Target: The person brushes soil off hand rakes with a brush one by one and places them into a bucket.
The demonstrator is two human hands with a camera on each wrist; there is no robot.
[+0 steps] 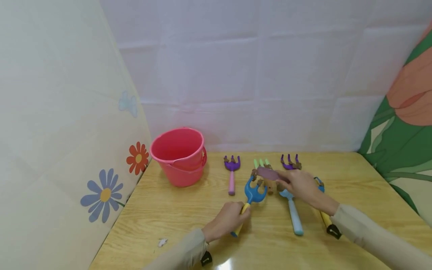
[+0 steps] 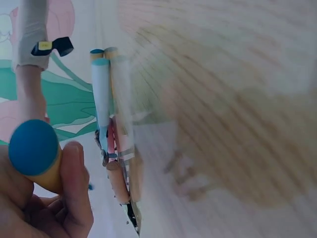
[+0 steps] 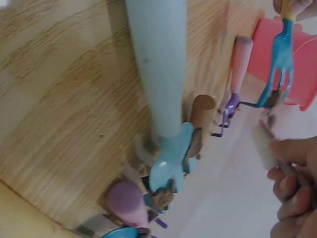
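My left hand (image 1: pixel 227 220) grips the yellow handle of a toy garden rake (image 1: pixel 254 192), its blue tines raised off the table and clumped with brown dirt. In the left wrist view, the handle's blue end (image 2: pixel 33 147) pokes out between thumb and fingers. My right hand (image 1: pixel 302 185) pinches what looks like a small brush (image 3: pixel 265 147), mauve-backed with a whitish underside. The brush is close by the rake's dirty tines; whether they touch, I cannot tell. A light blue tool (image 1: pixel 294 215) lies below my right hand, brown clumps on its head.
A pink bucket (image 1: pixel 183 175) stands at the back left. Along the table (image 1: pixel 182 217) lie a purple rake with a pink handle (image 1: pixel 231 176), a green-tined rake (image 1: pixel 260 163), another purple rake (image 1: pixel 291 165), and a yellow-handled blue tool (image 1: pixel 325 219). A white scrap (image 1: pixel 162 242) lies front left.
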